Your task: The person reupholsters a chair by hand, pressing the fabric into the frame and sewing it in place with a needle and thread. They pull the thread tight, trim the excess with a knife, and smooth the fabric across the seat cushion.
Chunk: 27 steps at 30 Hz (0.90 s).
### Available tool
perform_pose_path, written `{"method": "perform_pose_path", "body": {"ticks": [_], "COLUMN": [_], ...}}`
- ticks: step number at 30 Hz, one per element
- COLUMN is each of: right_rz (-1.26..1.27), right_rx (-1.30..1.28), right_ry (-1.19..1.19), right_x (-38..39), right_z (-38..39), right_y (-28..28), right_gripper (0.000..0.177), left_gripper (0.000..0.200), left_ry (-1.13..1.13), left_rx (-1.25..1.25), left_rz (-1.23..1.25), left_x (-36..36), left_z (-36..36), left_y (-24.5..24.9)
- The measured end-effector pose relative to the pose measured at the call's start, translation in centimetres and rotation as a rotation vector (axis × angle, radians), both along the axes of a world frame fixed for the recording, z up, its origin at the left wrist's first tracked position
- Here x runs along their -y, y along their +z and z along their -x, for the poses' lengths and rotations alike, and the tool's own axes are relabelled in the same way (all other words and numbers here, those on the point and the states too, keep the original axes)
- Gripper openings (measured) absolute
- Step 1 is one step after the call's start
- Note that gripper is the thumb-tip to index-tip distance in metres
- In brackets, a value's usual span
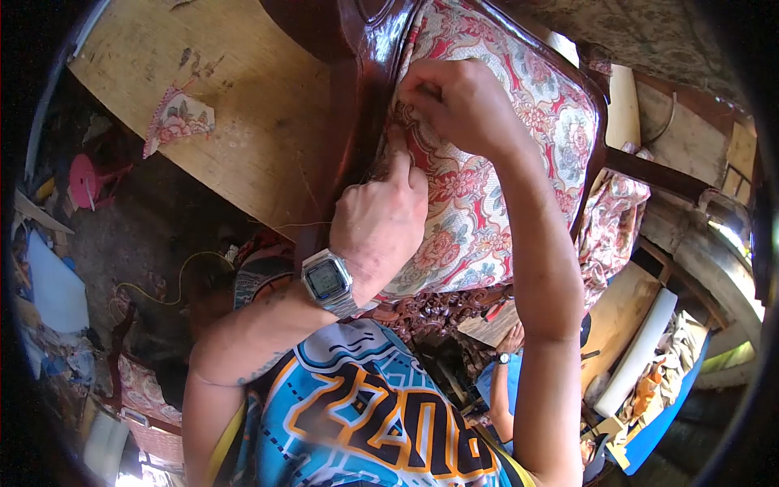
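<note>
Head view: floral fabric (466, 243) is seen at upper centre, its left edge running lengthwise beside a dark wooden rail (353, 122). That edge is met by the left hand's (381, 215) extended forefinger; farther up, the right hand's (462, 105) fingertips are narrowed beside it, anything pinched being indiscernible.

The right hand (466, 101) curls over its own fingertips; any item pinched there is too small to identify. The left hand (381, 215) covers part of the joint between patterned fabric (544, 122) and wooden frame (349, 105). The top edge crops the frame. The right forearm (544, 243) partly hides a co-worker (501, 394). The bottom edge crops the jersey (365, 406).
</note>
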State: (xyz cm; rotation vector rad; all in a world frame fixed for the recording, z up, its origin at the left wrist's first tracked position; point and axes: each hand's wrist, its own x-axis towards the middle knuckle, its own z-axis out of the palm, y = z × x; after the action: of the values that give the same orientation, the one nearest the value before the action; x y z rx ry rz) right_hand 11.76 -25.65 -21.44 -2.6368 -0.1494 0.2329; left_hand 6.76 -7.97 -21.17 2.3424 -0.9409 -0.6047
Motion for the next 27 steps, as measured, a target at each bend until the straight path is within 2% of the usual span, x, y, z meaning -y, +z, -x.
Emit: {"method": "perform_pose_path", "body": {"ticks": [3, 6, 9, 12, 15, 18, 22, 25, 27], "right_rz": [0.063, 0.061, -0.093, -0.419, -0.398, -0.243, -0.078, -0.071, -0.132], "right_rx": [-0.104, -0.136, -0.163, -0.225, -0.145, -0.119, -0.059, -0.042, -0.085], "right_ry": [0.060, -0.015, -0.194, -0.126, -0.152, -0.314, -0.200, -0.130, -0.140], "right_x": [0.0, -0.7, -0.8, 0.3, 0.1, -1.1, -1.4, -1.2, -1.0], "right_z": [-0.7, -0.5, 0.3, 0.8, 1.1, 1.1, 1.1, 0.6, 0.7], "right_y": [0.4, 1.0, 0.8, 1.1, 0.9, 0.7, 0.8, 0.9, 1.4], "right_gripper": [0.010, 0.011, 0.016, 0.021, 0.021, 0.020, 0.015, 0.015, 0.016], "left_gripper": [0.009, 0.013, 0.013, 0.013, 0.013, 0.013, 0.011, 0.016, 0.025], "left_ry": [-0.002, -0.043, -0.023, -0.027, -0.020, -0.032, -0.064, -0.128, -0.009], "left_rx": [0.015, 0.004, 0.070, 0.037, 0.013, 0.020, -0.062, -0.056, 0.160], "left_rz": [0.015, 0.002, 0.119, 0.106, 0.126, 0.123, 0.088, 0.397, 0.578], "left_x": [0.0, -0.7, -1.4, -1.2, -1.2, -1.2, -1.7, -5.0, -8.3], "left_z": [0.1, 0.4, 0.5, 0.5, 0.5, 0.4, 0.3, -0.5, -1.8], "left_y": [-0.2, -0.1, -0.6, -0.5, -0.6, -0.6, -0.2, 3.0, 5.3]}}
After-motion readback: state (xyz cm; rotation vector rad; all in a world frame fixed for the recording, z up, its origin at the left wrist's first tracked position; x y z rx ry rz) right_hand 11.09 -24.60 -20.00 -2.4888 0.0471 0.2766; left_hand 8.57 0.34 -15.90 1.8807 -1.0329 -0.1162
